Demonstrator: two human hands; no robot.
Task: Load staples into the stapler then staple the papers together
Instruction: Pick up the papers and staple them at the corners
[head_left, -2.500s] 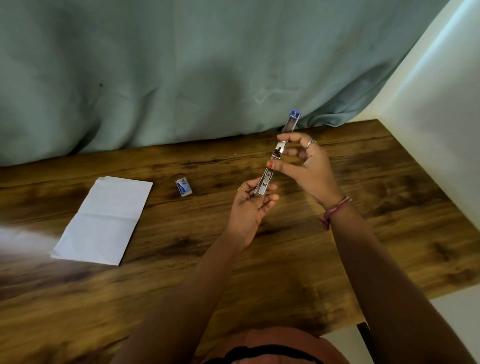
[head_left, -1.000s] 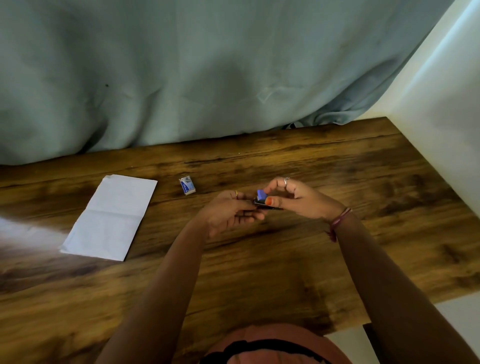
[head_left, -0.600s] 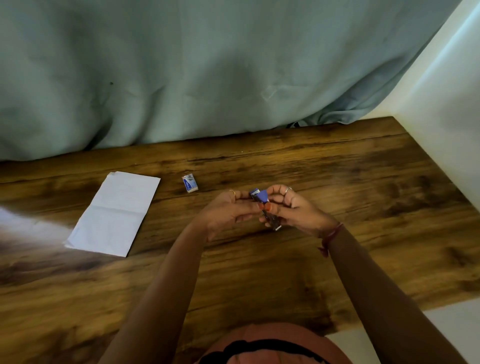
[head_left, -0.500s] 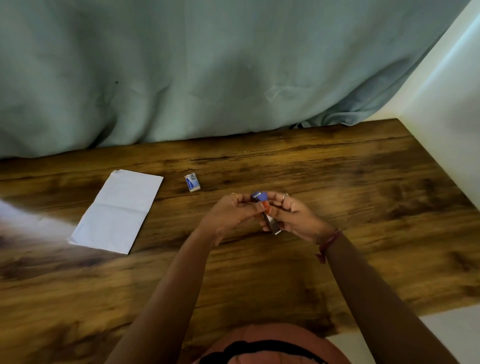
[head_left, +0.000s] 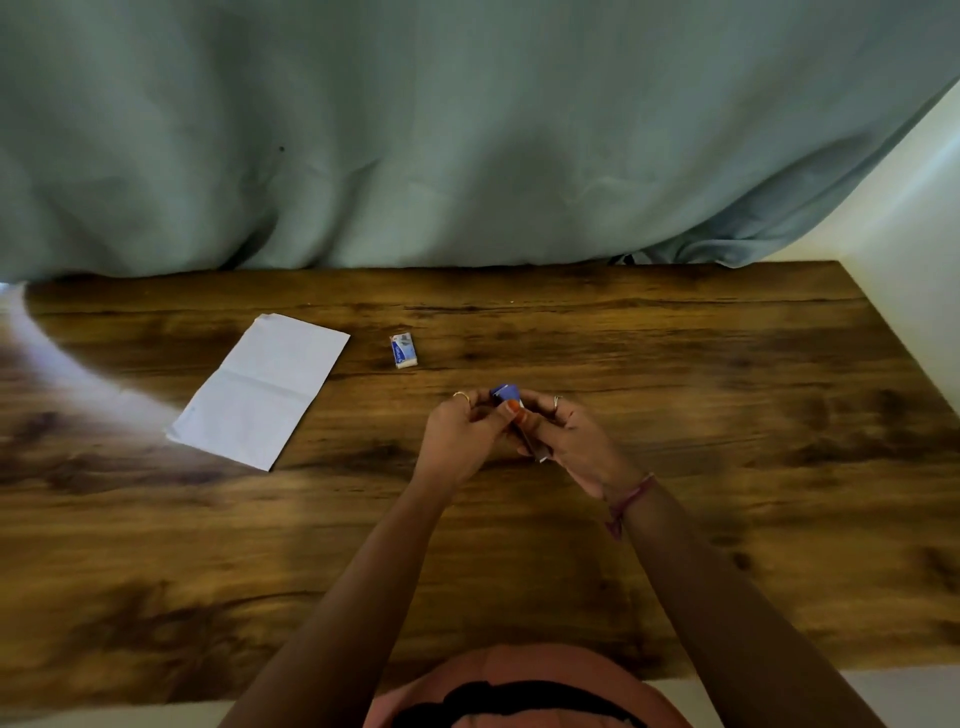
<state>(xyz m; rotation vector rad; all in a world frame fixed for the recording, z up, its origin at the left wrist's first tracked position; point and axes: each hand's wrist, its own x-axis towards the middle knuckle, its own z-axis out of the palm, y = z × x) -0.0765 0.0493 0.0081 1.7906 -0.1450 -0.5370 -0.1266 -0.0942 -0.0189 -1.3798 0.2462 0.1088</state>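
Observation:
A small blue and silver stapler (head_left: 506, 393) is held folded shut between both hands, low over the middle of the wooden table (head_left: 675, 395). My left hand (head_left: 460, 439) pinches its left side and my right hand (head_left: 569, 441) wraps its right side, so most of the body is hidden. Only the blue end and a silver tip near my right palm show. The white papers (head_left: 262, 387) lie flat to the left. A small blue and white staple box (head_left: 403, 351) sits beyond my hands, right of the papers.
A pale green curtain (head_left: 467, 135) hangs along the table's far edge. A white wall (head_left: 914, 218) borders the right side. The table's near edge runs just in front of my body.
The stapler, held open and stretched out upright 2.5 s ago, has been folded shut and brought down close to the table between both hands. Since then the hands have barely shifted.

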